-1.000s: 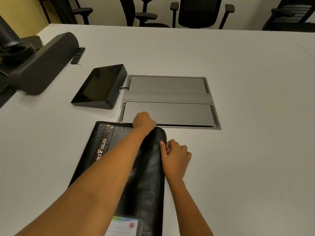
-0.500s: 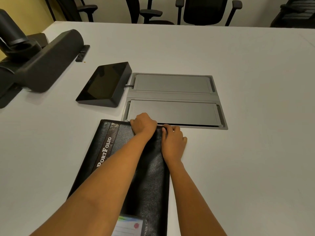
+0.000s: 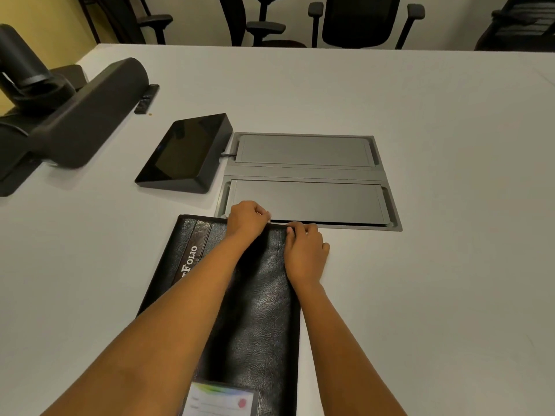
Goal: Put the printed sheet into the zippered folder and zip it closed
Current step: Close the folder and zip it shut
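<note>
A black leather zippered folder (image 3: 258,307) lies closed on the white table, its spine strip lettered "Folio" on the left and a card window near its bottom edge. My left hand (image 3: 247,219) is clenched on the folder's far top edge. My right hand (image 3: 304,253) sits at the top right corner, fingertips pinched on the edge where the zipper runs; the zipper pull itself is hidden under the fingers. The printed sheet is not visible.
A grey cable hatch (image 3: 306,180) is set into the table just beyond the folder. A black touch panel (image 3: 184,154) sits left of it. A long black speaker bar (image 3: 87,115) and camera stand occupy the far left. Office chairs (image 3: 360,19) line the far edge.
My right hand has slid up along the folder's right edge from mid-side to the top right corner. My left hand stayed on the top edge.
</note>
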Available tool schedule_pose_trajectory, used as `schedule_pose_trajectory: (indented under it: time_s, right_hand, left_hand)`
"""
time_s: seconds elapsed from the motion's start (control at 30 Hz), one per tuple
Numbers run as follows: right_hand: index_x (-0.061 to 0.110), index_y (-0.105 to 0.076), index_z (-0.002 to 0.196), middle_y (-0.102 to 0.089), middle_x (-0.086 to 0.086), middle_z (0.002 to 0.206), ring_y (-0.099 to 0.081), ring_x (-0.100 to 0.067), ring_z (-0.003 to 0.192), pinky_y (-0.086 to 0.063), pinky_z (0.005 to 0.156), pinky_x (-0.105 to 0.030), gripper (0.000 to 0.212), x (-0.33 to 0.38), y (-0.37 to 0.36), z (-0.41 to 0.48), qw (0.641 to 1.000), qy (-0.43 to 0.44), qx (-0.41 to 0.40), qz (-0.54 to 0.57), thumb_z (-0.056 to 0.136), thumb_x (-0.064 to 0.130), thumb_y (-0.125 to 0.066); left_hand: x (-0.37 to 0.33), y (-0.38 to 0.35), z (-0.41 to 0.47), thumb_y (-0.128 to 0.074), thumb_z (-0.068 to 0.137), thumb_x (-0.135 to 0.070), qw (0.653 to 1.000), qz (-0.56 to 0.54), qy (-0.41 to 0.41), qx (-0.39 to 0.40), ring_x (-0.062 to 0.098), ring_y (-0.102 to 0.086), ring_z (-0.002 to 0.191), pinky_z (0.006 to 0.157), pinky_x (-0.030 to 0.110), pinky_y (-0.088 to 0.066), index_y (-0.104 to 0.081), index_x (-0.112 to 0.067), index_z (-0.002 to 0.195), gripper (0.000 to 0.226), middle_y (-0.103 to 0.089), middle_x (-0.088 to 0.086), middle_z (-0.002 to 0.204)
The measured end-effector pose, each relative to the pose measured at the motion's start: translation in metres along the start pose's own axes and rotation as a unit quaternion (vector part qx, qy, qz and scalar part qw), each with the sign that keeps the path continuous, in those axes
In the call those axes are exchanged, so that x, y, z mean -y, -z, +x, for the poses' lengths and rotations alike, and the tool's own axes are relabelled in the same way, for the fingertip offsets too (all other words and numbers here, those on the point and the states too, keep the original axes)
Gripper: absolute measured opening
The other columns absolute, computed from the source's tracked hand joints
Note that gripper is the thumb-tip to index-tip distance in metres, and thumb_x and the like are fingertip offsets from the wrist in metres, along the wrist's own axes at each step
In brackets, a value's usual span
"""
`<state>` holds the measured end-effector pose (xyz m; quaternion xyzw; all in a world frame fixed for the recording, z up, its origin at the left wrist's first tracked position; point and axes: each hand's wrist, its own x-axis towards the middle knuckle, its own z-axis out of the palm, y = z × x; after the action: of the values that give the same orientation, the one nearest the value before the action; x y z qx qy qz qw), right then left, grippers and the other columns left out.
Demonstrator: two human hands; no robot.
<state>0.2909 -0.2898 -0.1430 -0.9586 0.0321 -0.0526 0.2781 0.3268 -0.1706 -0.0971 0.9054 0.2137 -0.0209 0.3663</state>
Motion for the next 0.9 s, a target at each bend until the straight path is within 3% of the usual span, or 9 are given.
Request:
schedule_pose_trajectory:
  time_s: [0.1,0.27,0.33,0.4,0.5,0.6,0.7,0.83,0.9]
  right_hand:
    - [0.02,-0.059,0.116,-0.055,-0.006,0.122,-0.046,-0.025,0.111,-0.034,0.09,-0.036,0.031,0.009,0.003,0.016,0.998,0.017,0.059,0.02,0.098,0.035,-0.038]
    - [0.03,-0.054,0.126,-0.063,0.001,0.125,-0.048,-0.023,0.123,-0.03,0.106,-0.045,0.032,0.024,0.012,0.052,0.961,0.066,0.253,0.086,0.096,0.027,-0.045]
    - [0.024,-0.057,0.124,-0.061,-0.002,0.127,-0.051,-0.023,0.122,-0.033,0.108,-0.046,0.032,0.026,0.018,0.064,0.941,0.078,0.308,0.116,0.094,0.02,-0.048]
    - [0.015,-0.059,0.123,-0.061,-0.009,0.127,-0.052,-0.024,0.12,-0.038,0.106,-0.038,0.033,0.028,0.023,0.071,0.925,0.097,0.339,0.144,0.092,0.009,-0.049]
    - [0.009,-0.062,0.118,-0.064,-0.014,0.121,-0.056,-0.024,0.114,-0.041,0.095,-0.03,0.029,0.029,0.028,0.076,0.919,0.109,0.348,0.151,0.09,0.008,-0.056]
    - [0.006,-0.066,0.109,-0.068,-0.014,0.111,-0.061,-0.022,0.104,-0.043,0.087,-0.024,0.023,0.024,0.03,0.078,0.923,0.121,0.331,0.155,0.087,0.009,-0.062]
    - [0.003,-0.068,0.101,-0.07,-0.015,0.103,-0.063,-0.02,0.095,-0.048,0.086,-0.023,0.017,0.009,0.037,0.083,0.924,0.116,0.322,0.169,0.086,0.002,-0.061]
    - [-0.002,-0.068,0.096,-0.069,-0.018,0.09,-0.064,-0.019,0.08,-0.054,0.068,-0.01,0.015,-0.008,0.04,0.085,0.924,0.079,0.295,0.228,0.084,-0.006,-0.06]
    - [-0.001,-0.068,0.094,-0.07,-0.021,0.091,-0.067,-0.021,0.078,-0.054,0.069,-0.012,0.014,0.0,0.033,0.083,0.928,0.091,0.273,0.238,0.083,-0.005,-0.061]
  left_hand:
    - [0.011,0.001,-0.003,-0.066,0.085,-0.026,0.998,-0.057,-0.033,-0.004,0.023,-0.066,0.081,0.078,0.032,-0.054,-0.069,-0.011,0.089,0.016,-0.071,0.01,0.088]
    - [0.024,-0.012,-0.009,-0.067,0.085,-0.019,0.985,-0.133,-0.092,-0.057,0.015,-0.062,0.078,0.071,0.019,-0.048,-0.07,-0.009,0.088,0.011,-0.07,0.008,0.088]
    - [0.029,-0.015,-0.007,-0.067,0.085,-0.016,0.981,-0.133,-0.121,-0.068,0.011,-0.059,0.078,0.067,0.007,-0.043,-0.07,-0.007,0.089,0.01,-0.065,0.006,0.093]
    - [0.033,-0.017,-0.006,-0.066,0.085,-0.015,0.977,-0.14,-0.136,-0.08,0.004,-0.056,0.074,0.066,0.001,-0.043,-0.069,-0.006,0.089,0.01,-0.06,0.004,0.094]
    - [0.035,-0.02,-0.006,-0.063,0.088,-0.02,0.974,-0.145,-0.139,-0.102,-0.003,-0.054,0.075,0.065,0.004,-0.044,-0.065,-0.012,0.091,0.009,-0.056,-0.002,0.094]
    - [0.036,-0.022,-0.006,-0.059,0.09,-0.023,0.973,-0.149,-0.135,-0.11,0.006,-0.058,0.079,0.067,0.013,-0.045,-0.061,-0.016,0.092,0.007,-0.063,-0.001,0.093]
    - [0.037,-0.025,-0.005,-0.057,0.091,-0.027,0.978,-0.103,-0.149,-0.099,0.013,-0.059,0.082,0.071,0.022,-0.044,-0.07,-0.013,0.087,0.019,-0.066,0.0,0.087]
    - [0.037,-0.025,-0.006,-0.055,0.092,-0.03,0.977,-0.128,-0.136,-0.102,0.011,-0.058,0.079,0.07,0.021,-0.038,-0.073,-0.016,0.074,0.029,-0.061,-0.006,0.076]
    - [0.036,-0.026,-0.007,-0.055,0.092,-0.03,0.975,-0.141,-0.137,-0.105,0.012,-0.058,0.08,0.072,0.021,-0.038,-0.073,-0.017,0.072,0.03,-0.063,-0.005,0.075]
